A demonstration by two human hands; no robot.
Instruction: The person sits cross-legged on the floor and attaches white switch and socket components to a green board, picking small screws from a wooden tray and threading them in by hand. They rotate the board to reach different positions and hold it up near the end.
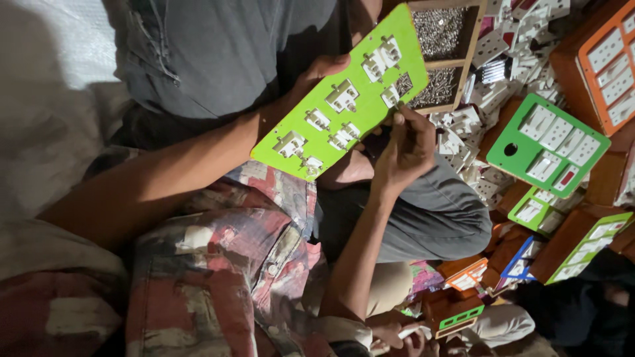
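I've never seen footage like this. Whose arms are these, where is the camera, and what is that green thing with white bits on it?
There is no machine here. The single picture comes from a camera worn on a person's head, looking down, so the two bare arms reaching up from the bottom are that person's own.

The left hand grips the far edge of a green board and holds it tilted in the air. White fittings are mounted across it; we seem to be seeing its back side. The right hand pinches something small at the board's lower edge, too small to make out.

Behind the board sits a wooden tray of small metal screws. To the right lies a heap of loose white parts and more boards, among them a green one and an orange one. Another person sits close by in grey clothes.
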